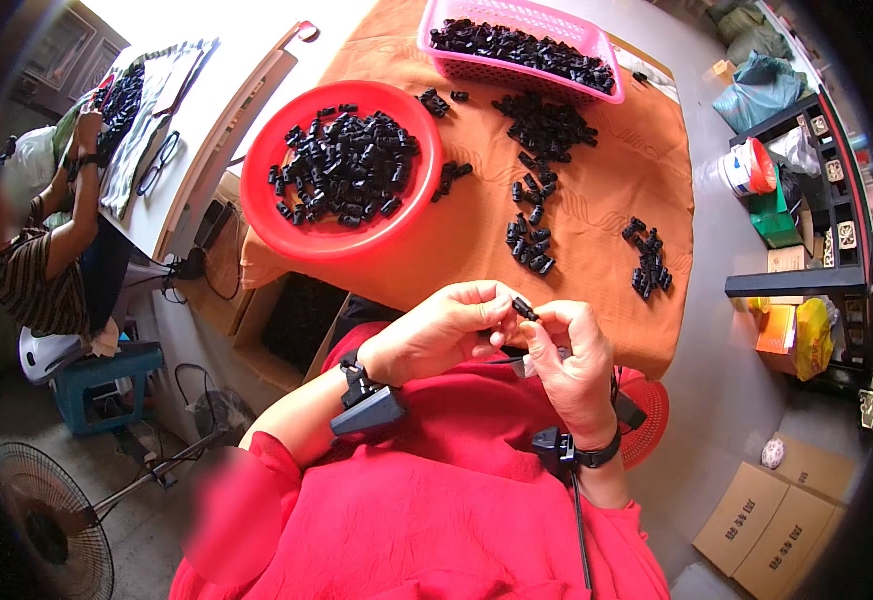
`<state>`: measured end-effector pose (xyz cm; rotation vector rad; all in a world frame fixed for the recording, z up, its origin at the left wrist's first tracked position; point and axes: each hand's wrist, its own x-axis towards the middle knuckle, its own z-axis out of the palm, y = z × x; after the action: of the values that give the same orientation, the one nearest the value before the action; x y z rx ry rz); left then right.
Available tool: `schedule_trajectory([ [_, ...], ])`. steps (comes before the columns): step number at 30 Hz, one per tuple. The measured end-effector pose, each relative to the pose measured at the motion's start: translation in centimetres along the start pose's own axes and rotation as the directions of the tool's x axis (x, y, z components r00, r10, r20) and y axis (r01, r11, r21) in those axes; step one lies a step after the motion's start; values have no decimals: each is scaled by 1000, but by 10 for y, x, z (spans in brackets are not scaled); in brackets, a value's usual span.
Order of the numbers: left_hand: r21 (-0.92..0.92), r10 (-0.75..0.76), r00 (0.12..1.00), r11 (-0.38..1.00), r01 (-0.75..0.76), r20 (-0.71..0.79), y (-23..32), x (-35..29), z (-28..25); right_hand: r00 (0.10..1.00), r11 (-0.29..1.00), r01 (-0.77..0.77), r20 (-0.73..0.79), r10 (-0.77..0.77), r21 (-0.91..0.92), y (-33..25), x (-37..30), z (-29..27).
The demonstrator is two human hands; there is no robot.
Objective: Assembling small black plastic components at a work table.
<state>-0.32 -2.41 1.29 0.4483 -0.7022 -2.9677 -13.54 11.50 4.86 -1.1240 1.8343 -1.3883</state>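
In front of my chest, both hands meet at one small black plastic part (524,309). My left hand (451,322) pinches it from the left with thumb and forefinger. From the right, the thumb and fingertips of my right hand (574,350) close on the same part. Whether it is one piece or two joined pieces is too small to tell. Just beyond my hands, loose black parts (529,245) lie on an orange cloth (446,270). A round red tray (341,252) at the left holds a heap of similar parts.
A pink basket (516,72) full of black parts stands at the table's far side. A small cluster of parts (648,262) lies at the right. Far left, another person (41,260) works at a white table. A fan (51,525), shelf (791,285) and cardboard boxes (771,520) surround me.
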Motion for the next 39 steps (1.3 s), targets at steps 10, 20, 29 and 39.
schedule_trajectory([
  [10, -17, 15, 1000, 1000, -15, -11, -9, 2, -14, 1000, 998, -21, -2, 21, -53, -11, 0, 6],
  [20, 83, 29, 996, 996, -22, -80, -10, 2, 3, 984, 967, 173, 79, -161, -186, -2, 1, 6],
  [29, 204, 74, 993, 978, -53, -93, -19, 1, 0, 994, 980, 90, 71, -78, -179, -11, 2, 8],
  [39, 140, 29, 998, 990, -22, -54, -16, 0, 9, 997, 970, 42, -53, -56, -241, -4, 3, 9],
])
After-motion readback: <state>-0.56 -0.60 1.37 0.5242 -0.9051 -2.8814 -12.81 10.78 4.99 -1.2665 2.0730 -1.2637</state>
